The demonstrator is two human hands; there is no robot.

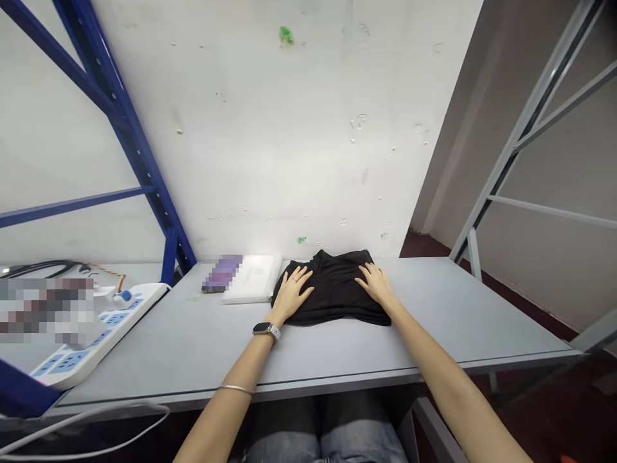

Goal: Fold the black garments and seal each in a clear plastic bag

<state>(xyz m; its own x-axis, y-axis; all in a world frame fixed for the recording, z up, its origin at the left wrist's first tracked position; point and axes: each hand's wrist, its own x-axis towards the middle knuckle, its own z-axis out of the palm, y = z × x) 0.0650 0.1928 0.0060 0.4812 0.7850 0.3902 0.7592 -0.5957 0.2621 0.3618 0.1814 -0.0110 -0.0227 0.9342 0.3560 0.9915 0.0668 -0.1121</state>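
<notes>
A black cloth garment (335, 289), folded into a wide, low shape, lies on the grey table (193, 347) in front of me. Resting on its left end is my left hand (292, 293), fingers spread and palm down. My right hand (376, 283) lies flat on the garment's right side, its fingers also apart. Neither hand grips the cloth. What kind of garment it is cannot be made out. Just left of it sits a flat white packet (253, 280), and a blurred purple item (222, 273) lies beside that.
A white power strip (103, 334) with blue sockets runs along the table's left side, with plugs and black cables (53, 267) near it. A blue metal frame (135, 148) rises at left, a grey one (520, 141) at right. A white wall (299, 128) stands behind the table.
</notes>
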